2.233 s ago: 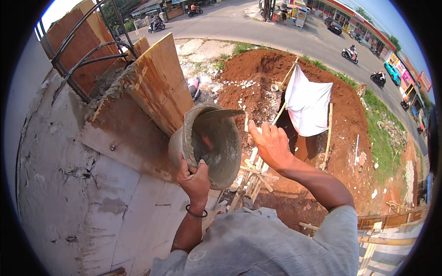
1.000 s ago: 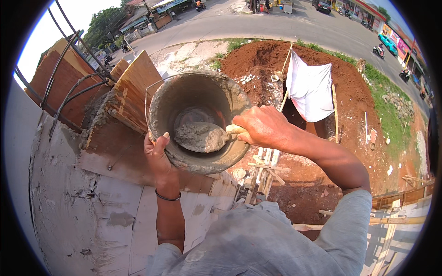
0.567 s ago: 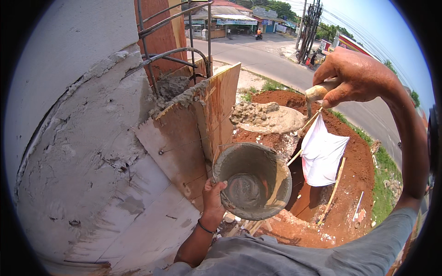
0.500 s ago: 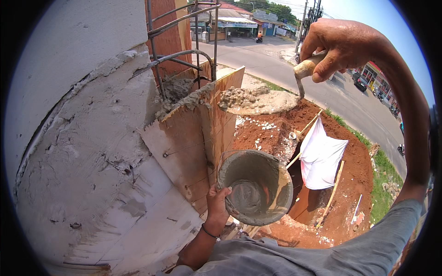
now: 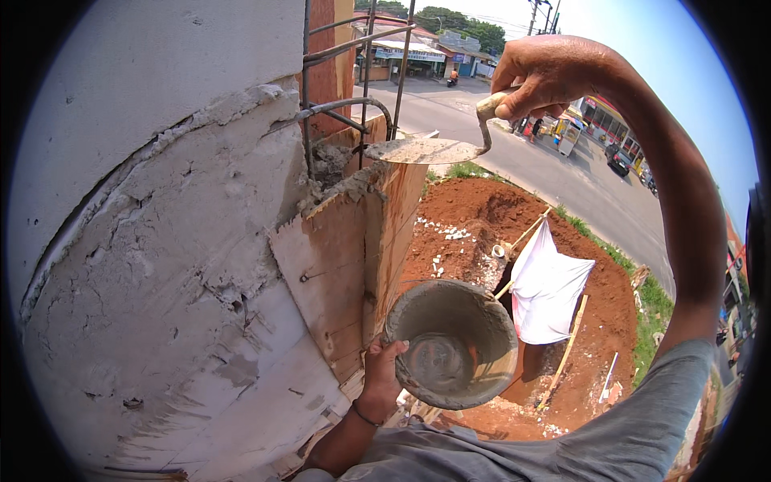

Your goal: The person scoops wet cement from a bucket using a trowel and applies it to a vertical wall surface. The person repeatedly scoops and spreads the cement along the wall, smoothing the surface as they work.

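My right hand (image 5: 546, 76) is closed round the handle of a trowel (image 5: 426, 150), raised high at the right. The trowel's blade points left, with its tip over the top of the wooden formwork (image 5: 329, 273); a thin smear of mortar coats it. Inside the form, wet mortar (image 5: 329, 165) lies round upright steel bars (image 5: 367, 88). Low in the middle, my left hand (image 5: 384, 365) grips the rim of a mortar-caked bucket (image 5: 451, 345). Only a little residue shows on the bucket's walls and bottom.
A rough plastered wall (image 5: 161, 265) fills the left side. Far below lie red soil (image 5: 458, 209), a pit partly covered by a white cloth (image 5: 550, 289), and bamboo poles (image 5: 562, 353). A road (image 5: 594, 177) with vehicles and shops runs beyond.
The trowel has moved left and up over the formwork, and the lump of mortar on its blade is gone. The bucket stays in my left hand, slightly lower in view.
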A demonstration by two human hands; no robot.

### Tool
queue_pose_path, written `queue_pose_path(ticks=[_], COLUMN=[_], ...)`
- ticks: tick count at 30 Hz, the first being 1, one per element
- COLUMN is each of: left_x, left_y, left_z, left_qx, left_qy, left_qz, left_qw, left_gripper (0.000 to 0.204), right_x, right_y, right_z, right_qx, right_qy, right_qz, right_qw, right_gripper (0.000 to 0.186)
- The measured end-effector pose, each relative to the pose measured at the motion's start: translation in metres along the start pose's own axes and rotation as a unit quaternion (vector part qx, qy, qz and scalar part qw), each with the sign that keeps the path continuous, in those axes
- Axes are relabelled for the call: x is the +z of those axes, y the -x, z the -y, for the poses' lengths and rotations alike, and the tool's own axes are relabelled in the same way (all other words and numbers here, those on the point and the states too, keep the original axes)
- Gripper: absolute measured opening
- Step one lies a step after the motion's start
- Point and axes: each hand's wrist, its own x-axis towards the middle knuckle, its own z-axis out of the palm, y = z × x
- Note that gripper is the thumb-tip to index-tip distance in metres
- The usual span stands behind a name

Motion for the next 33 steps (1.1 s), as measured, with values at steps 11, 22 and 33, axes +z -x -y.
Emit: queue_pose_path(ticks=[11,22,33], left_x=[-0.009,-0.019,-0.026], left_y=[0.001,0.013,0.005], left_z=[-0.009,0.006,0.000], left_qx=[-0.028,-0.033,-0.022], left_qy=[0.014,0.021,-0.044], left_qz=[-0.065,-0.055,-0.063], left_qw=[0.997,0.998,0.997], left_gripper=[0.024,0.026,0.026], right_x=[0.159,0.217,0.204], right_y=[0.105,-0.046,-0.015], right_z=[-0.019,0.047,0.099], right_qx=[-0.017,-0.069,-0.050], right_qy=[-0.370,0.193,0.206], right_qz=[-0.078,-0.464,-0.409], right_qw=[0.926,0.862,0.888], right_gripper=[0.035,0.039,0.045])
